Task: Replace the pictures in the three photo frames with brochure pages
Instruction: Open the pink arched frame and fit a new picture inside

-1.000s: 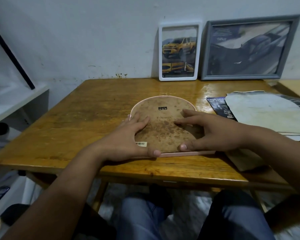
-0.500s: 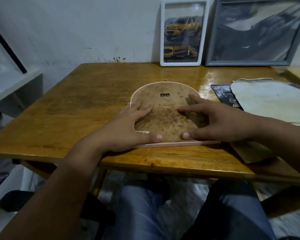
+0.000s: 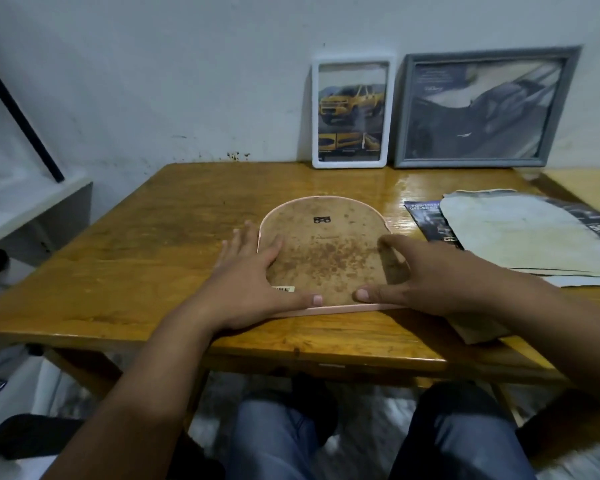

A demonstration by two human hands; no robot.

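Right now your two hands lie flat on the arched pink frame (image 3: 321, 258), which rests face down on the wooden table (image 3: 146, 258) with its stained brown backing board up. Your left hand (image 3: 253, 285) covers the frame's left side, fingers spread, some reaching past the left rim onto the tabletop, the thumb stretched along the straight bottom edge. Your right hand (image 3: 426, 275) covers the right side, thumb also on that bottom edge; the two thumb tips point at each other and are near, not touching. Neither hand is closed round anything; both are open and pressing.

The frame's straight edge sits close to the table's near edge, with only a narrow strip of wood between. To the left of the frame the tabletop is bare out to its left edge. To the right, a stack of brochure pages (image 3: 520, 233) lies just beside the frame, a dark cover showing under a pale sheet, and a brown board (image 3: 478, 332) shows under your right wrist at the near edge.

At the back, leaning on the wall, stand a white frame (image 3: 352, 112) with a yellow car page and a grey frame (image 3: 485, 109) with a dark page, side by side, well apart from your hands.
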